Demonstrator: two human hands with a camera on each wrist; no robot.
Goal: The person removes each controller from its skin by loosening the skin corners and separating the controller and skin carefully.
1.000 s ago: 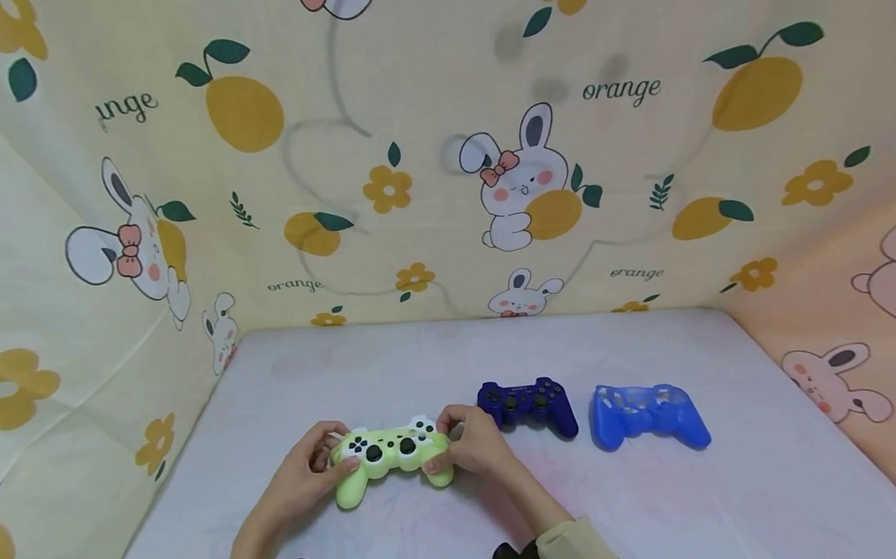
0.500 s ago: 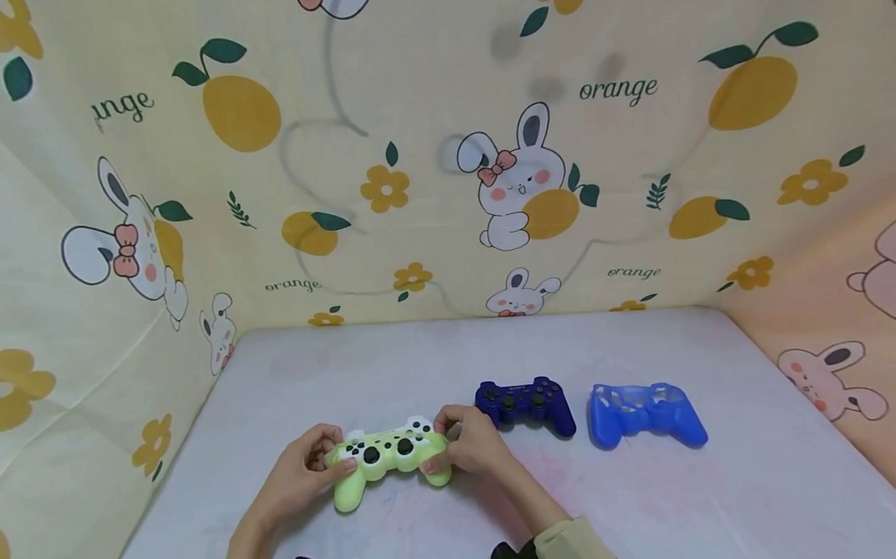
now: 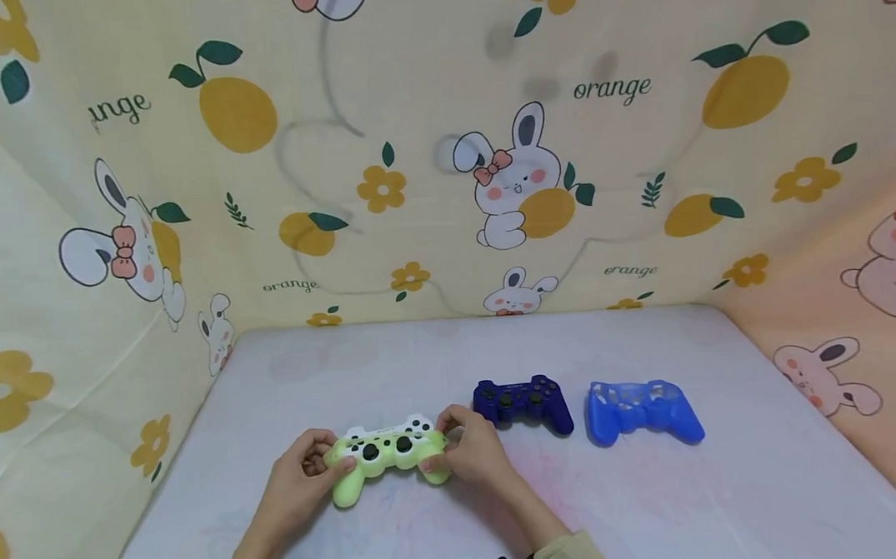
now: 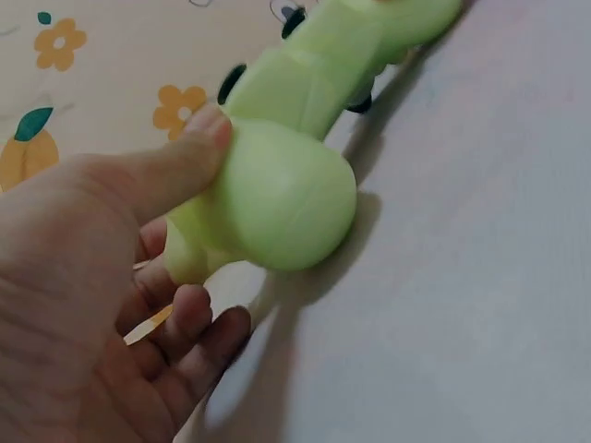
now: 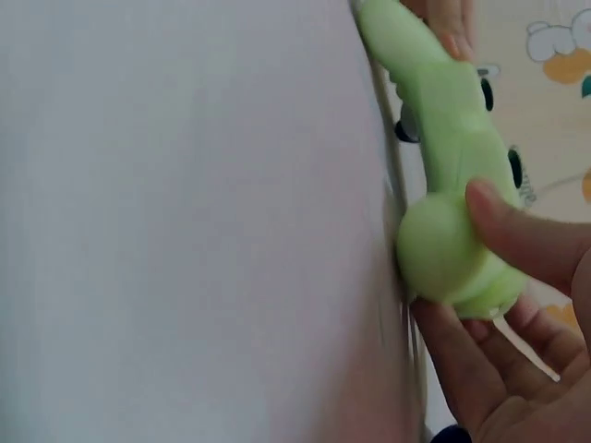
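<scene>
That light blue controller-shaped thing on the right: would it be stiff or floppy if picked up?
The light blue cover would probably flex: it has open cutouts and no controller seems to be inside. That also suggests it is light for its size. It seems unlikely to roll, with its two grips spread on the table.

Near grip: bare right hand (image 5: 540,406) pinching smooth, pale-green-covered game controller (image 5: 452,152)
Far end: bare left hand (image 5: 450,23), partly shown
Tabletop: flat whitish surface (image 5: 203,221)
Backdrop: cream cartoon-printed sheet (image 5: 554,120)
</scene>
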